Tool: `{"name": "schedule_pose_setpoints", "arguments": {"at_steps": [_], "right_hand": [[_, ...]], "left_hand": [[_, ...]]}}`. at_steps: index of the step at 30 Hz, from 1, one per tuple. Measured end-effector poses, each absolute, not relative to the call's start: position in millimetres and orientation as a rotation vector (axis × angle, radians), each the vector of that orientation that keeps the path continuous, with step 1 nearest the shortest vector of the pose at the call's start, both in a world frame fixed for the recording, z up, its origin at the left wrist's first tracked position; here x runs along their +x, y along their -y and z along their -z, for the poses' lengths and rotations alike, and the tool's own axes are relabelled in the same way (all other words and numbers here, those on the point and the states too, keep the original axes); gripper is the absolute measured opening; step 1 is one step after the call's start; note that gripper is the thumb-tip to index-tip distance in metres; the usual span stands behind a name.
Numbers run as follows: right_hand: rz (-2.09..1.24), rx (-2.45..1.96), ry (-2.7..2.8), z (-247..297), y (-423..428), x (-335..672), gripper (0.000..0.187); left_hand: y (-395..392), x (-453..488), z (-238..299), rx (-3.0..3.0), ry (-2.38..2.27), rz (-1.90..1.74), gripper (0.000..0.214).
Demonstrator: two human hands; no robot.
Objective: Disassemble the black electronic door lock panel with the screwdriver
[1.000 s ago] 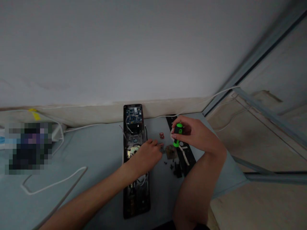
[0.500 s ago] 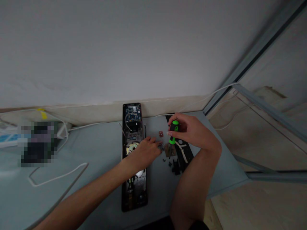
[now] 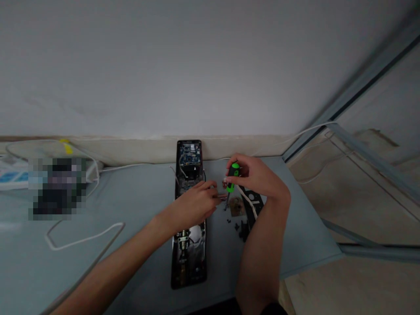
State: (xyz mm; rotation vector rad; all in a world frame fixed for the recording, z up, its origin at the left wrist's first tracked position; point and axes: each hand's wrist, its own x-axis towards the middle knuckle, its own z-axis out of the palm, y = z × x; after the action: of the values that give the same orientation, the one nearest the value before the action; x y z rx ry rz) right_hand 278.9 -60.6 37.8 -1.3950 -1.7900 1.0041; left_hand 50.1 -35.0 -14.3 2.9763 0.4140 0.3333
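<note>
Holding the green screwdriver (image 3: 232, 178) tip-down just right of the opened black device (image 3: 189, 162), right hand (image 3: 259, 178) grip wrapped on its handle, left hand (image 3: 194, 204) draped over that device, can't tell if its grip has anything.

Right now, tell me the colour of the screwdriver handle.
The screwdriver handle is bright green with black, held in the right hand; head view.

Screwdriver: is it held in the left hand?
No, the right hand grips the screwdriver; the left hand is near its tip.
</note>
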Motion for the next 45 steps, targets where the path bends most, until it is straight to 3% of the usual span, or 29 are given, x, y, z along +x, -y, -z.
{"name": "schedule_pose_setpoints", "arguments": {"at_steps": [7,14,27,45], "right_hand": [[-0.784,-1.442,1.783,-53,65,264,0.028],[-0.592,-1.248,1.495,-77,55,226,0.029],[-0.042,-1.077,1.176,-59,4,176,0.027],[0.044,-0.995,1.224,-59,-1,169,0.029]], "left_hand": [[15,15,-8,2.830,-0.424,-0.473,0.017],[-18,-25,-15,2.623,-0.605,-0.621,0.024],[-44,-49,-3,2.467,-0.846,-0.851,0.024],[-46,-36,6,2.443,-0.864,-0.983,0.009]]}}
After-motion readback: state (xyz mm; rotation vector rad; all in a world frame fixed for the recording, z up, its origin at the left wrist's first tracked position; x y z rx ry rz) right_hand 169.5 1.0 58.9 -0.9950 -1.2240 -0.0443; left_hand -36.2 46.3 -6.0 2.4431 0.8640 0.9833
